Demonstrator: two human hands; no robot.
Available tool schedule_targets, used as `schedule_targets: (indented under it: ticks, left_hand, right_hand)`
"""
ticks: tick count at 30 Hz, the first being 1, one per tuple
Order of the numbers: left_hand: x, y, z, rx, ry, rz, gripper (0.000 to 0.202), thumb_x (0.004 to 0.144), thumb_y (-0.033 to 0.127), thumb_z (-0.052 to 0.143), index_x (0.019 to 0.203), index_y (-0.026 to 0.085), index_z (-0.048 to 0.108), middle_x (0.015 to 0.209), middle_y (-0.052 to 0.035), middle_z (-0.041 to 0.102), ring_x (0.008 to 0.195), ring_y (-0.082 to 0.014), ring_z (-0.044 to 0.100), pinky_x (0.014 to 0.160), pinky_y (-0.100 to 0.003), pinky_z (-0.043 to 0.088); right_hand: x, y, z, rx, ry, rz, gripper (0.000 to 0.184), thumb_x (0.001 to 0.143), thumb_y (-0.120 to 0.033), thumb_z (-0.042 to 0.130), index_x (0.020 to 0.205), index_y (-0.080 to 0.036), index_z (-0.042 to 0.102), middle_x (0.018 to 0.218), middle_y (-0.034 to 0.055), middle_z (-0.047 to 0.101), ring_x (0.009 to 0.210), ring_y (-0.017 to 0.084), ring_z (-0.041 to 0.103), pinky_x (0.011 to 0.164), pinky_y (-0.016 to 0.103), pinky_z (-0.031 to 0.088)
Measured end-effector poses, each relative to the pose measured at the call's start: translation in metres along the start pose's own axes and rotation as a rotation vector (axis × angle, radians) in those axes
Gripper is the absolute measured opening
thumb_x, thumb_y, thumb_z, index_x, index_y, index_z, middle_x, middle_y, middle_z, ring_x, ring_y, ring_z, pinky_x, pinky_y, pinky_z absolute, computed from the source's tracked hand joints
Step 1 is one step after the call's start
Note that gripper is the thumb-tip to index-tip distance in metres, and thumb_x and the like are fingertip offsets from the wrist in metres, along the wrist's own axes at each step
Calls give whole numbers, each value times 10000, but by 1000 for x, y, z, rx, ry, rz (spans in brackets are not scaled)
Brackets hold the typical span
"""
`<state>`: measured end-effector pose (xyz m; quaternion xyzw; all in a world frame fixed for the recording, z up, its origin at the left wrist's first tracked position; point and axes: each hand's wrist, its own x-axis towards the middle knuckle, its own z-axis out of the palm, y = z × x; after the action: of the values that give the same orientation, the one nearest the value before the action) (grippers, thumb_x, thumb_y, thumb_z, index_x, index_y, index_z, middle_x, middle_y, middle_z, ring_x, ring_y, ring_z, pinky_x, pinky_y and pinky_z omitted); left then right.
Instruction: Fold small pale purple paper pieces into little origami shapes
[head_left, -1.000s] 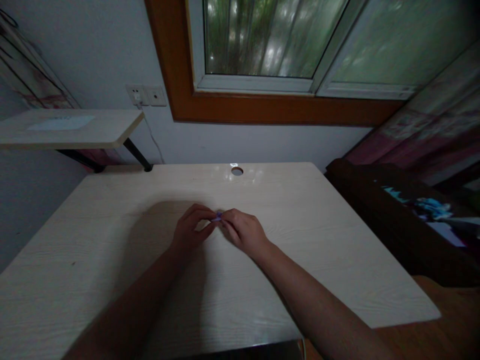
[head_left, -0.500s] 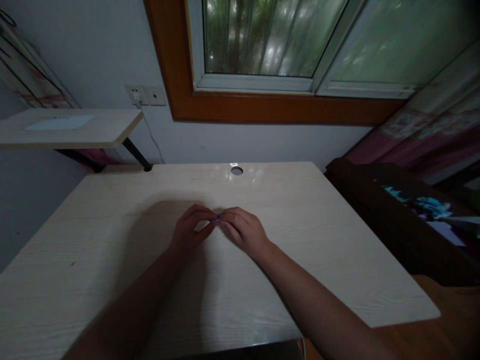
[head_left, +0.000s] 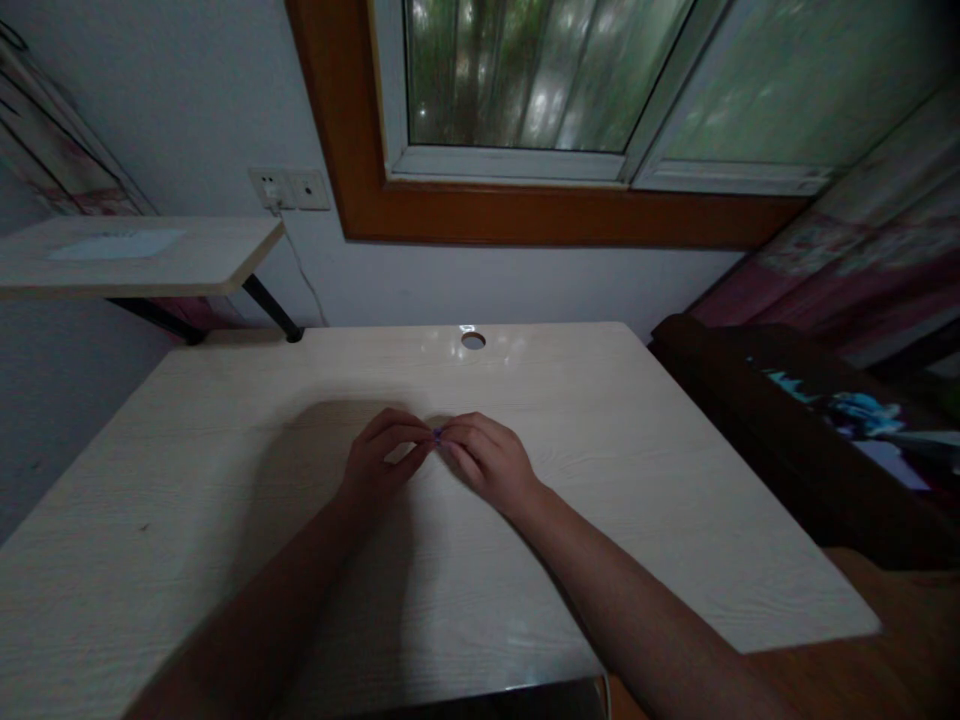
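A small purple-blue object point(head_left: 438, 436) sits between the fingertips of my two hands, just over the middle of the table point(head_left: 600, 400). Most of it is covered by fingers, and its kind cannot be made out. My left hand point(head_left: 384, 450) pinches it from the left, thumb below and fingers above. From the other side, my right hand point(head_left: 491, 455) is closed on it in the same kind of pinch. The fingertips of both hands nearly meet.
A raised shelf point(head_left: 247, 262) on black legs stands at the table's back left, with a pale sheet point(head_left: 116, 245) on it. A round cable hole point(head_left: 473, 341) lies near the back edge. Right of the table is dark brown furniture point(head_left: 720, 400) with blue items point(head_left: 862, 412).
Both hands stay almost in place. The fingertips have shifted slightly, and less of the purple-blue object shows by my left fingers now.
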<state>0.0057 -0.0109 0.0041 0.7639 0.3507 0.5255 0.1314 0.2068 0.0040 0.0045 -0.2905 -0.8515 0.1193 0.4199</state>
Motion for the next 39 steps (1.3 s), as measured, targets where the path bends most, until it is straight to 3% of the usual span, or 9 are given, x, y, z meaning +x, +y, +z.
schedule_targets:
  ticks: [8,16,21,26,31,39]
  left_hand:
    - [-1,-1,1,74,-6,10,130,830,143,661,939,213,679,889,-52,662,834,-158,631,752,-307,539]
    - [0,-2,0,-3,-14,-32,144,839,131,651,956,212,677,924,-56,659,878,-160,630,781,-314,532]
    - [0,0,1,-76,-44,-132,101,871,183,621,952,205,679,972,-77,662,923,-176,635,828,-342,543]
    - [0,1,2,-133,-39,-210,92,875,239,620,936,194,672,981,-85,629,903,-169,629,739,-287,569]
    - [0,-4,6,-101,-100,-225,93,847,258,656,915,195,657,870,-48,625,786,-144,615,681,-251,542]
    - [-5,-8,7,-128,-108,-479,170,856,345,631,828,177,644,746,-11,628,677,-129,585,630,-235,471]
  right_hand:
    - [0,-1,2,20,0,11,129,930,-196,544,1029,-222,623,998,83,680,931,196,638,824,341,539]
    - [3,-3,1,161,47,64,108,935,-177,536,1003,-215,611,966,72,677,917,175,635,823,317,530]
    - [2,-2,3,193,74,174,75,928,-232,564,968,-226,627,896,52,686,844,175,652,780,308,531]
    - [0,-2,7,275,63,310,110,894,-273,624,988,-218,608,881,39,691,791,163,664,740,290,536]
    - [-2,0,10,376,29,348,187,880,-269,637,1038,-222,548,859,23,676,765,151,662,717,285,537]
    - [-3,6,15,514,84,443,241,870,-272,642,1068,-226,514,849,20,663,760,148,652,722,297,537]
